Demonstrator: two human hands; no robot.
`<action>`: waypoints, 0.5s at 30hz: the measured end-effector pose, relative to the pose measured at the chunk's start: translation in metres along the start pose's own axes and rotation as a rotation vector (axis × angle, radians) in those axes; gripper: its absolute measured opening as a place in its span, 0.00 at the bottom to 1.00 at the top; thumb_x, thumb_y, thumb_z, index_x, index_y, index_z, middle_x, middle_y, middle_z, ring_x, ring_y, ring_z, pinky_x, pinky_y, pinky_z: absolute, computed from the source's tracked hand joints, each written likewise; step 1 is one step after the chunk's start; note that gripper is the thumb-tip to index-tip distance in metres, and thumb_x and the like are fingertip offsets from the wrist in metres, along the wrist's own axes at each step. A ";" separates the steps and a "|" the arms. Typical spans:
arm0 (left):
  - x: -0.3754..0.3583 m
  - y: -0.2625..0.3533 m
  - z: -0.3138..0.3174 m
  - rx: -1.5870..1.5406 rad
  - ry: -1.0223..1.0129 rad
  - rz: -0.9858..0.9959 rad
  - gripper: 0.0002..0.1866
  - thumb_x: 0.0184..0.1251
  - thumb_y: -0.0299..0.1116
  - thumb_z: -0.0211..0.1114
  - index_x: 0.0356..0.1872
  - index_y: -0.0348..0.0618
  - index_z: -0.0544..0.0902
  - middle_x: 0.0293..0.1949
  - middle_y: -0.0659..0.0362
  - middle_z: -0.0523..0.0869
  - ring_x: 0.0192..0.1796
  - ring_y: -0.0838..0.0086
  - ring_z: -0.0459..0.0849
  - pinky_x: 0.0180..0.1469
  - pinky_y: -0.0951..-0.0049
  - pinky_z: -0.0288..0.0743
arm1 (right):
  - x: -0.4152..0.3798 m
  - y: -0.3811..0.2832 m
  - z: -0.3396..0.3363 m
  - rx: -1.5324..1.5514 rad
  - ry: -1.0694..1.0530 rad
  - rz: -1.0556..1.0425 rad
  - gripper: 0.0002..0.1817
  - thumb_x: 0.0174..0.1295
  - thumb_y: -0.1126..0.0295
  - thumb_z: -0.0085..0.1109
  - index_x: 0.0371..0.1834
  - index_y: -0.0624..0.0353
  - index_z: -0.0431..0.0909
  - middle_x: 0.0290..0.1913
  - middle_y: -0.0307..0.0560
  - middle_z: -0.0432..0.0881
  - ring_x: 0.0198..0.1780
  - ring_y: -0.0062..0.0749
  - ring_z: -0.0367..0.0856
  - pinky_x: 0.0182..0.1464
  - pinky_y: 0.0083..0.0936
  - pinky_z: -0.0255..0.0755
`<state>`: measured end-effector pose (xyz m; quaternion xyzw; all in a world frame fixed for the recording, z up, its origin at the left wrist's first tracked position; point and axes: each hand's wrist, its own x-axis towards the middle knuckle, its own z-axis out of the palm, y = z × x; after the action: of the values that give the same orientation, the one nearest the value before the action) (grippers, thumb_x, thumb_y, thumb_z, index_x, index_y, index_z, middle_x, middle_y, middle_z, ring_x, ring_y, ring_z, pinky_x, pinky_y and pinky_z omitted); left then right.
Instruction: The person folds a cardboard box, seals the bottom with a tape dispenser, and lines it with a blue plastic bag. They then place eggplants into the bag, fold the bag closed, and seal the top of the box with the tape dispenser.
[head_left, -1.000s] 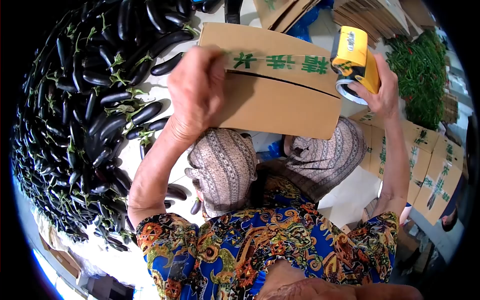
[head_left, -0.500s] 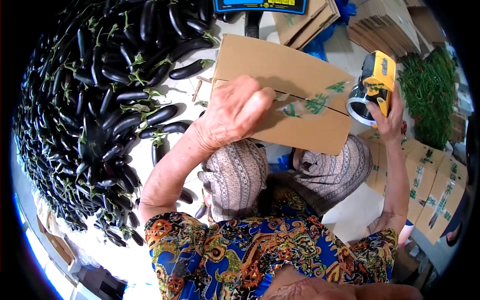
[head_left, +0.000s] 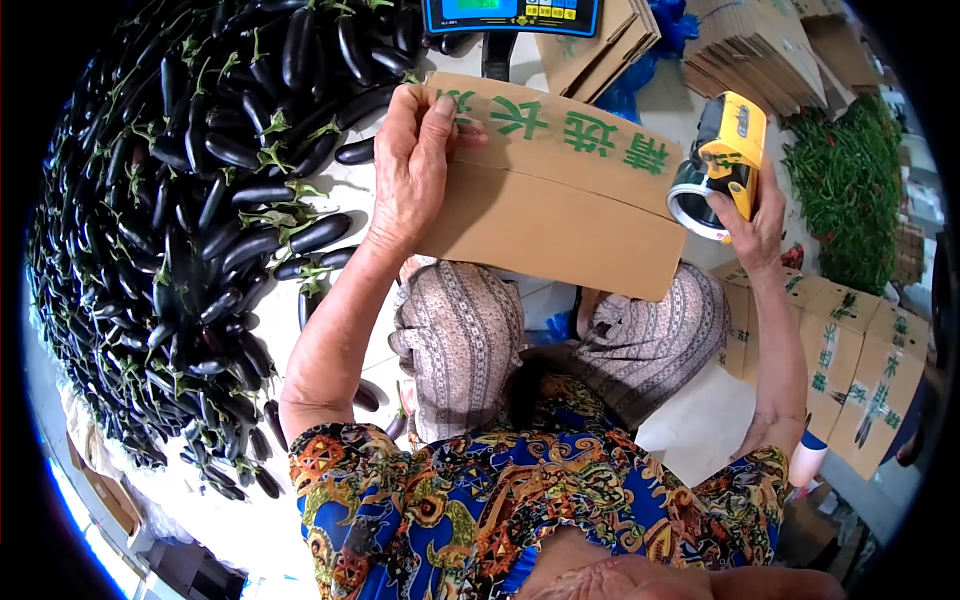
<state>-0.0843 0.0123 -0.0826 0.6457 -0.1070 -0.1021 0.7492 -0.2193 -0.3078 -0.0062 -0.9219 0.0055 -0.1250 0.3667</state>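
A cardboard box (head_left: 560, 225) with green printed characters along its far part is in front of my knees. My left hand (head_left: 413, 165) grips its far left corner, thumb on top and some fingers hidden or shadowed. In my right hand (head_left: 757, 215) is a yellow tape dispenser (head_left: 738, 130) with a large roll of clear tape, held just past the box's right end. My right fingers are wrapped round its handle side.
A big heap of eggplants (head_left: 170, 250) covers the left. A digital scale (head_left: 510, 17) stands at the top, near flattened cartons (head_left: 755, 60) and a blue plastic bag (head_left: 628, 85). Green peppers (head_left: 845, 190) and printed boxes (head_left: 850, 350) are at the right.
The box has turned, so its taped seam is out of sight and a printed face shows. My left hand has moved up and left to the corner; the dispenser shifted slightly left.
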 end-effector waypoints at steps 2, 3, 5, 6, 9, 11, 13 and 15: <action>-0.001 0.002 0.001 0.033 0.002 0.007 0.11 0.78 0.34 0.51 0.39 0.35 0.72 0.31 0.57 0.83 0.35 0.76 0.86 0.42 0.78 0.79 | 0.000 -0.007 -0.001 0.042 0.016 0.009 0.24 0.56 0.61 0.69 0.47 0.65 0.70 0.37 0.47 0.84 0.39 0.29 0.83 0.41 0.22 0.75; -0.002 0.004 0.002 0.056 0.004 0.009 0.11 0.78 0.34 0.51 0.39 0.35 0.72 0.31 0.57 0.83 0.35 0.77 0.86 0.41 0.78 0.79 | 0.002 -0.012 0.001 0.106 0.038 0.027 0.25 0.56 0.60 0.69 0.49 0.66 0.70 0.38 0.48 0.84 0.40 0.29 0.83 0.42 0.22 0.76; -0.002 0.006 0.002 0.098 0.008 0.018 0.11 0.78 0.34 0.51 0.39 0.35 0.72 0.31 0.57 0.83 0.35 0.77 0.86 0.41 0.78 0.79 | 0.008 -0.029 0.009 0.153 0.061 -0.021 0.26 0.56 0.61 0.69 0.50 0.67 0.70 0.38 0.49 0.84 0.39 0.30 0.84 0.41 0.23 0.77; -0.002 0.005 0.001 0.108 0.007 0.018 0.10 0.78 0.34 0.51 0.39 0.36 0.72 0.31 0.57 0.82 0.35 0.77 0.86 0.41 0.78 0.79 | 0.011 -0.033 0.011 0.142 0.032 -0.047 0.26 0.55 0.62 0.69 0.49 0.66 0.70 0.37 0.49 0.84 0.38 0.30 0.84 0.40 0.23 0.77; -0.001 0.000 0.000 0.067 0.019 0.007 0.10 0.78 0.35 0.52 0.39 0.37 0.73 0.31 0.60 0.81 0.35 0.78 0.84 0.40 0.79 0.78 | 0.016 -0.029 0.027 0.164 -0.046 -0.079 0.23 0.54 0.60 0.71 0.41 0.62 0.68 0.34 0.50 0.83 0.35 0.32 0.84 0.37 0.25 0.77; -0.001 -0.003 0.003 -0.055 0.047 -0.024 0.10 0.77 0.36 0.54 0.39 0.38 0.74 0.30 0.63 0.78 0.34 0.80 0.82 0.39 0.80 0.77 | 0.018 -0.026 0.034 0.008 -0.115 -0.116 0.25 0.55 0.56 0.71 0.40 0.62 0.67 0.34 0.50 0.83 0.33 0.33 0.84 0.36 0.26 0.76; -0.003 -0.005 0.000 -0.268 0.113 -0.027 0.10 0.77 0.35 0.54 0.40 0.38 0.74 0.31 0.61 0.79 0.34 0.78 0.82 0.41 0.79 0.78 | 0.017 -0.023 0.034 0.015 -0.098 -0.105 0.26 0.55 0.54 0.71 0.40 0.62 0.67 0.32 0.50 0.82 0.31 0.35 0.83 0.34 0.27 0.74; -0.005 -0.007 -0.007 -0.407 0.206 -0.045 0.08 0.76 0.33 0.54 0.40 0.39 0.74 0.31 0.59 0.80 0.34 0.76 0.83 0.43 0.78 0.78 | 0.016 -0.021 0.037 0.097 -0.041 -0.097 0.26 0.55 0.54 0.71 0.40 0.62 0.68 0.32 0.50 0.82 0.31 0.36 0.82 0.34 0.27 0.74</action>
<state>-0.0871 0.0193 -0.0910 0.4906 0.0071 -0.0719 0.8684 -0.1967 -0.2688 -0.0144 -0.9046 -0.0530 -0.1237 0.4045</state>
